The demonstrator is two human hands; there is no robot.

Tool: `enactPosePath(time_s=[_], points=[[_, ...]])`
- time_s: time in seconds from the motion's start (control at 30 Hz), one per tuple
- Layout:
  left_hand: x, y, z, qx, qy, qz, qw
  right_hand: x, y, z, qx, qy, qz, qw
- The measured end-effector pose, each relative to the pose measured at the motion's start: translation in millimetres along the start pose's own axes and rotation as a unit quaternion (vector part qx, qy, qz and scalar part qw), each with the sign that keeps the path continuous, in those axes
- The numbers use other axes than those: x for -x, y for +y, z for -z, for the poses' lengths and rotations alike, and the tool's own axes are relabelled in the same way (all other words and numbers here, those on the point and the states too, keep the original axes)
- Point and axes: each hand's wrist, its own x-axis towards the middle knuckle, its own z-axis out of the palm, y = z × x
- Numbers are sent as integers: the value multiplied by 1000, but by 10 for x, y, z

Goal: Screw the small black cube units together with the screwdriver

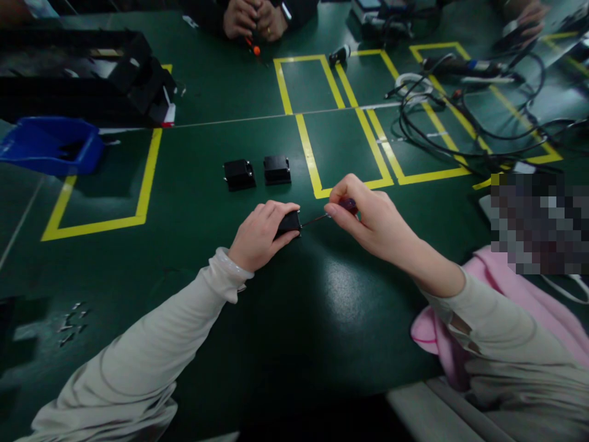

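My left hand [263, 233] is closed around a small black box [289, 224] on the green table, fingers over its top and thumb along the near side. Small metal screws show at the box's right end. In my right hand [368, 215] is a screwdriver [348, 205] with a dark red handle, held nearly level. Its thin shaft points left, and the tip meets the box's right end near a screw. Two similar black boxes, a left one [239, 174] and a right one [277, 169], stand just beyond my left hand.
Loose screws [69, 322] lie at the left. A blue bin [55, 147] and a black rack [83, 80] stand at the far left. Cables [442, 129] tangle at the right, above a pink cloth [519, 307]. Across the table, a co-worker's hands [255, 19] hold an orange-tipped tool.
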Motion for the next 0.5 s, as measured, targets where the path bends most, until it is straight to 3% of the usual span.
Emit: enactPosePath(time_s=[0.5], points=[[1, -3, 3, 1, 1, -1, 1000, -1, -4, 5, -9, -3, 7, 1000]])
